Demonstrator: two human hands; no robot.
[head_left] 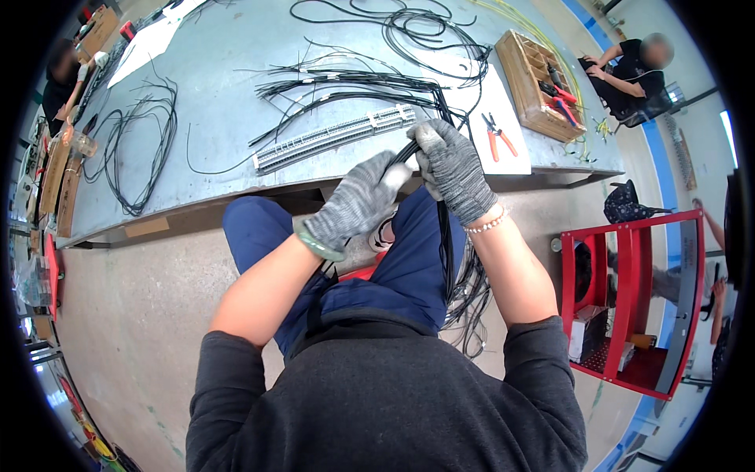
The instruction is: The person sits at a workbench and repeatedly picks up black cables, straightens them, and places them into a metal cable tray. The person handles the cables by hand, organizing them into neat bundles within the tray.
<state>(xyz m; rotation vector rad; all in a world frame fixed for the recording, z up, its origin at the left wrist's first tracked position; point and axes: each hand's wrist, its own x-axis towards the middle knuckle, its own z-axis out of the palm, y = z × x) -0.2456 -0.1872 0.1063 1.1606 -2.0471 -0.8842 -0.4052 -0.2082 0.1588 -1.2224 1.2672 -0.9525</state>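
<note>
Both my hands wear grey knit gloves and meet at the table's near edge around a bundle of black wires (403, 154). My left hand (363, 193) is closed on the bundle, its fingertips next to the right hand's. My right hand (454, 164) grips it too, thumb and fingers pinched together. From there wires run down past my right thigh to a loose tangle (472, 303) near the floor. Beyond my hands more black wires (346, 82) with small pale tags lie spread on the table. A long grey terminal strip (334, 140) rests just left of my hands.
Orange-handled pliers (499, 140) lie on white paper at the right, beside a wooden box (543, 86) of hand tools. Coiled black wires (141, 149) lie at the table's left. A red cart (621, 303) stands at right. Other people are at the far left and right.
</note>
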